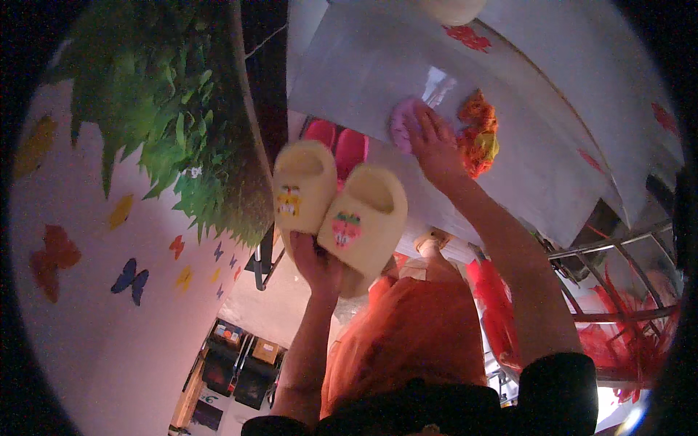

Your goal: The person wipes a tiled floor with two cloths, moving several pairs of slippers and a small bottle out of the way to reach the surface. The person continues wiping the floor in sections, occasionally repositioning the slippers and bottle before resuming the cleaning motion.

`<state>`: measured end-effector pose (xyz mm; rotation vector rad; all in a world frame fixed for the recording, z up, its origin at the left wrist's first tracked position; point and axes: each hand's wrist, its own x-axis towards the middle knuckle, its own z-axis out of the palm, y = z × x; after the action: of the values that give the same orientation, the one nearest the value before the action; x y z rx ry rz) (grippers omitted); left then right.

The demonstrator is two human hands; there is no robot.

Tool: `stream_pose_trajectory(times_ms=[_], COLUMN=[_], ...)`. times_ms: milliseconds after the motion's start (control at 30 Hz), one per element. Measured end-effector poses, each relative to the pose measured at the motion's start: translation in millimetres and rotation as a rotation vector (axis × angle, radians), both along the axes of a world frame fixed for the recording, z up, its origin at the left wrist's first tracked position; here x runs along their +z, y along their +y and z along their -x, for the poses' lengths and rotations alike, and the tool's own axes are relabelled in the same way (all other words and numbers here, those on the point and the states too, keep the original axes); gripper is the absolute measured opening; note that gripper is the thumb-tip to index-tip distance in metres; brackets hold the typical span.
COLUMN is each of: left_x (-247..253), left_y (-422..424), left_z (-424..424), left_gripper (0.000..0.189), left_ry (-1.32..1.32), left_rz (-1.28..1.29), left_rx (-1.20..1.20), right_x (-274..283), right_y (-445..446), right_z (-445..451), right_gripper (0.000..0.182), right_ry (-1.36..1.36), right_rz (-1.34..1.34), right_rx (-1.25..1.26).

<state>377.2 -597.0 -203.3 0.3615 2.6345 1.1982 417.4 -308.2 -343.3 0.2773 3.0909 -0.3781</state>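
A pair of cream slippers (364, 218) with cartoon decorations is held up by my left hand (316, 267), whose fingers grip them at their lower ends. My right hand (436, 141) lies over a pink cloth or sponge (402, 124) on the glossy pale surface, fingers spread; whether it grips the pink thing is unclear. Just right of that hand is an orange and yellow crumpled net or cloth (479, 136). Behind the cream slippers, a pink pair of slippers (351, 147) shows below the edge of the pale surface.
Green artificial foliage (185, 120) hangs at the left beside a wall with butterfly decals (131, 280). A metal rack (616, 316) with red material stands at the right. Boxes (265, 351) sit at the lower left. A rounded pale object (455, 8) is at the top.
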Motion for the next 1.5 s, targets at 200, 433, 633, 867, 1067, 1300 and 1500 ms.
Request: stream_pose_trajectory(times_ms=[200,433,633,867,1067,1300,1500], left_x=[-45,-133,-100,-101,-166,-161,-159], left_y=[97,152,184,301,316,317,316], left_z=[80,167,49,-62,-55,-60,-59], left_gripper=[0.039,0.033,0.055,0.096,0.083,0.066,0.065], left_ry=[0.278,0.316,0.317,0.371,0.495,0.547,0.591], left_rz=[0.149,0.259,0.043,0.283,0.259,0.212,0.171], left_rx=[-0.156,-0.158,-0.056,-0.740,-0.719,-0.707,-0.710], right_x=[93,84,64,-2,-68,-21,-6], right_y=[61,107,165,307,367,166,147], right_z=[-31,-215,-343,-413,-460,-258,-301], right_gripper=[0.057,0.049,0.053,0.044,0.042,0.038,0.037], right_ry=[0.204,0.358,0.361,0.802,-0.089,-0.031,0.440], right_rz=[0.599,0.789,-0.093,0.174,-0.334,-0.113,0.205], right_rx=[-0.309,-1.073,-1.048,-1.285,-1.399,-0.951,-0.739])
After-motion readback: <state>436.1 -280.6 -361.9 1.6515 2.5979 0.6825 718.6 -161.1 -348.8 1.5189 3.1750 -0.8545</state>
